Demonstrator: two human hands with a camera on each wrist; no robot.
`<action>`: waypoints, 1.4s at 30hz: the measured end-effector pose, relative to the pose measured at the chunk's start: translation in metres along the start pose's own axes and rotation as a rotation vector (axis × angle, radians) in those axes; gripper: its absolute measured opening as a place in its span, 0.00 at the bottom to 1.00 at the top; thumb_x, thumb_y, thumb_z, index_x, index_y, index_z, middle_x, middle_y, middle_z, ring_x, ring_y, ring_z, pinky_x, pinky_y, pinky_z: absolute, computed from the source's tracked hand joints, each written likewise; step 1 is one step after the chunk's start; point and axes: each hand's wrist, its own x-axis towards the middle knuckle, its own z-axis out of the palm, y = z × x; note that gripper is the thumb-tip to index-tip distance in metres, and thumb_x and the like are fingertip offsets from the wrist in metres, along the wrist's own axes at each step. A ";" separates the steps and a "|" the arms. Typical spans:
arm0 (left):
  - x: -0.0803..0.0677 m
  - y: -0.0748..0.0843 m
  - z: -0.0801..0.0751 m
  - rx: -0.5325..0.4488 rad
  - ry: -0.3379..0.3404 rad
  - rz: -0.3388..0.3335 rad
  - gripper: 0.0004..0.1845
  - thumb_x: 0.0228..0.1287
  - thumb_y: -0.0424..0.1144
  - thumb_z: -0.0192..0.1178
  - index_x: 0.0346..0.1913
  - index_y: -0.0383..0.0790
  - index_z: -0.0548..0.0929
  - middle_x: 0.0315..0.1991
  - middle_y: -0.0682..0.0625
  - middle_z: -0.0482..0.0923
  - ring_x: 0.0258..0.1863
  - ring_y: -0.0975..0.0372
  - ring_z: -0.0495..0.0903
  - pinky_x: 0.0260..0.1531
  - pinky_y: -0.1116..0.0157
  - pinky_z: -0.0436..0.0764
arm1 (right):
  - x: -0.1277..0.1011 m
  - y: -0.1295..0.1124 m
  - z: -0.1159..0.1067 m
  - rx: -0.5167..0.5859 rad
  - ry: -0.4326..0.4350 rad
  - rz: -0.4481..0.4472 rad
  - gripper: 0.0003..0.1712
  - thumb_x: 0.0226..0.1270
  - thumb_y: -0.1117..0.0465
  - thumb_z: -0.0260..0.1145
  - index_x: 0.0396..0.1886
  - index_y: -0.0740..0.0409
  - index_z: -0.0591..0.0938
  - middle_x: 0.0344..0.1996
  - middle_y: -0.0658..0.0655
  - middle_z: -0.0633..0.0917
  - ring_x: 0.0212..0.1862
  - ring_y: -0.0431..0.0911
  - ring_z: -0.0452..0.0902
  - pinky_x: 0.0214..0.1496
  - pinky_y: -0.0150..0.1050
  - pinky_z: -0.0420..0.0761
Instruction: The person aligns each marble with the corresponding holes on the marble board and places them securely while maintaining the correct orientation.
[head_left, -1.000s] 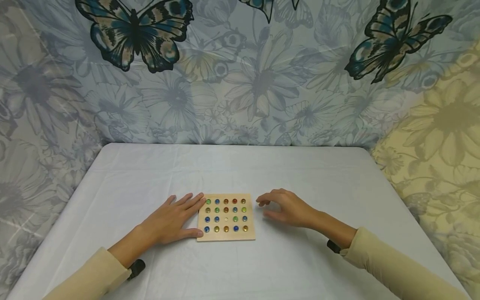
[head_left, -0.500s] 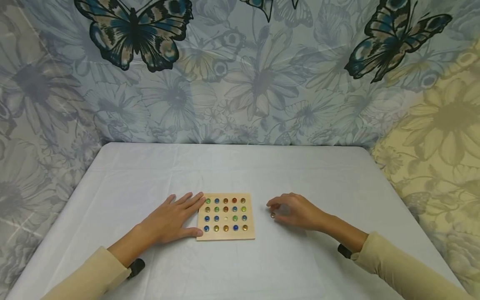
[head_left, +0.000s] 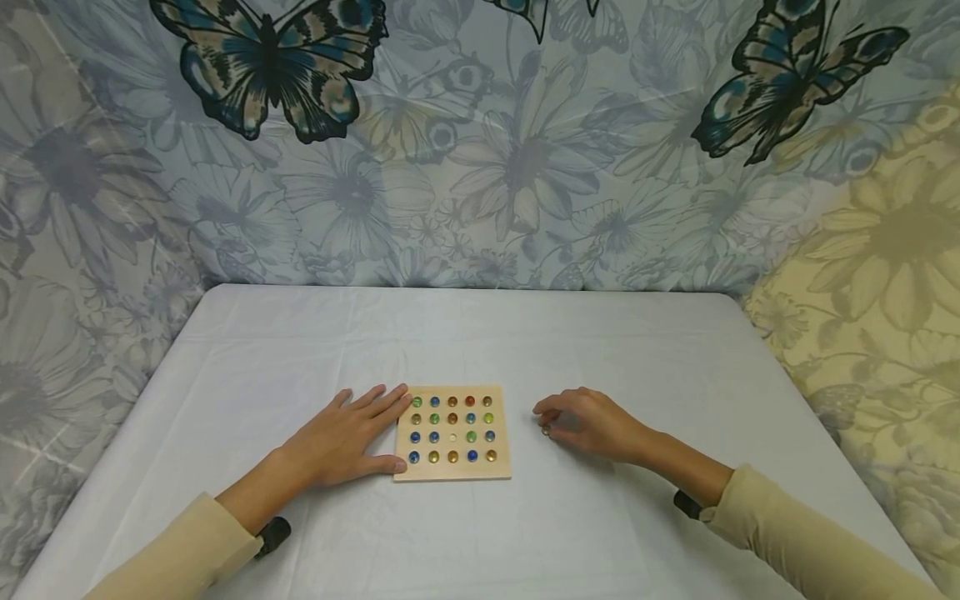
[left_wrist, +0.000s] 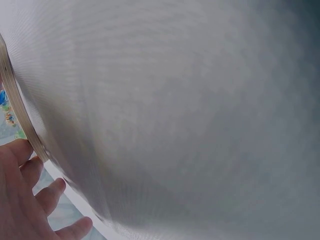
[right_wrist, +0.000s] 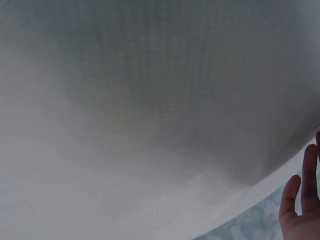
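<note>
A square wooden board [head_left: 452, 475] lies on the table with rows of coloured glass marbles in its hollows. One hollow [head_left: 452, 437] in the third row shows only pale wood colour. My left hand [head_left: 341, 442] rests flat at the board's left edge, fingers spread, with fingertips and thumb on the board. To the right of the board, my right hand [head_left: 592, 423] has its fingers bent and pinches a small glass marble [head_left: 545, 431] between thumb and fingertips, low at the tabletop. In the right wrist view only a few fingers [right_wrist: 310, 180] show; the marble is out of sight there.
A white cloth [head_left: 375, 542] covers the table. Behind it hangs a floral fabric with butterflies [head_left: 273, 67]. Dark wrist cameras [head_left: 273, 537] sit under both sleeves.
My right hand has moved right and slightly nearer, away from the board, to the marble on the cloth, and its fingertips have closed around it. The left hand and board stay put.
</note>
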 end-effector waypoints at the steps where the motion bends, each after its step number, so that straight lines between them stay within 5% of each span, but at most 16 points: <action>1: 0.000 0.000 0.000 0.001 0.001 0.000 0.50 0.63 0.75 0.46 0.79 0.47 0.55 0.78 0.51 0.54 0.76 0.49 0.56 0.67 0.36 0.56 | 0.001 -0.001 0.000 -0.003 0.003 -0.003 0.21 0.58 0.68 0.75 0.52 0.57 0.84 0.41 0.44 0.88 0.45 0.39 0.83 0.53 0.48 0.79; 28: -0.001 0.001 -0.001 0.001 0.001 0.004 0.50 0.64 0.75 0.47 0.79 0.46 0.55 0.79 0.51 0.53 0.76 0.48 0.56 0.67 0.36 0.57 | 0.037 -0.028 0.016 0.073 0.092 -0.125 0.17 0.62 0.63 0.74 0.51 0.59 0.85 0.42 0.46 0.88 0.45 0.39 0.82 0.52 0.43 0.79; 42: 0.001 -0.001 0.001 0.005 -0.003 0.002 0.50 0.63 0.76 0.45 0.79 0.47 0.56 0.79 0.51 0.53 0.76 0.49 0.56 0.67 0.36 0.57 | 0.066 -0.059 0.027 0.093 0.047 -0.151 0.17 0.64 0.60 0.73 0.52 0.58 0.85 0.40 0.45 0.88 0.44 0.39 0.81 0.51 0.39 0.79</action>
